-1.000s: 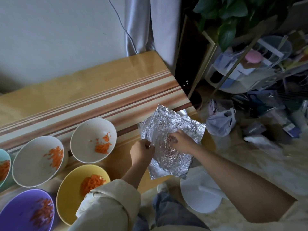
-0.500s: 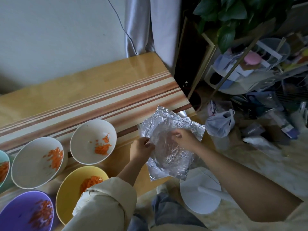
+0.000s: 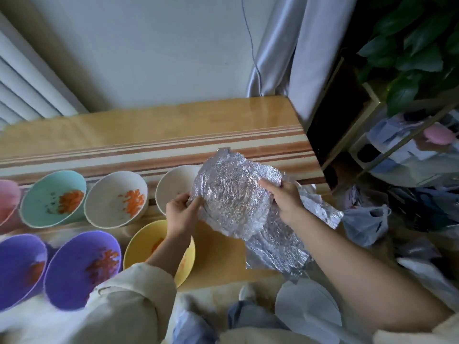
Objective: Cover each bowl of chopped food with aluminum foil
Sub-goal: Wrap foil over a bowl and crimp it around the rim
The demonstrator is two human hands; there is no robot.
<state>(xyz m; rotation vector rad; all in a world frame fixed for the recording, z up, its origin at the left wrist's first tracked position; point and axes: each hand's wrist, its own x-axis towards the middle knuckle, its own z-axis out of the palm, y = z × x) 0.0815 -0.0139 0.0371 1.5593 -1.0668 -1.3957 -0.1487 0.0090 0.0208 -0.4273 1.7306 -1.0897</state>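
**A sheet of foil held up by a white bowl**

Both hands hold one crinkly sheet of foil [image 3: 231,194] up above the table [image 3: 173,120]. The left hand [image 3: 182,214] pinches its left edge. The right hand [image 3: 283,197] grips its right edge with curled fingers. The sheet hides the right part of a white bowl [image 3: 171,184], so I cannot tell what is in that bowl.

More foil [image 3: 280,247] lies flat at the near right end of the table, under the right arm.

No bowl has a cover on it. In the far row, left of the half-hidden bowl, sit a second white bowl [image 3: 106,194], a teal bowl [image 3: 42,194] and a pink bowl [image 3: 7,194]. In the near row sit a yellow bowl [image 3: 139,242] and two purple bowls [image 3: 72,264] [image 3: 15,256]. Small orange bits [image 3: 70,201] lie in the second white bowl and in the teal, yellow and purple ones. The pink bowl is cut off at the edge.
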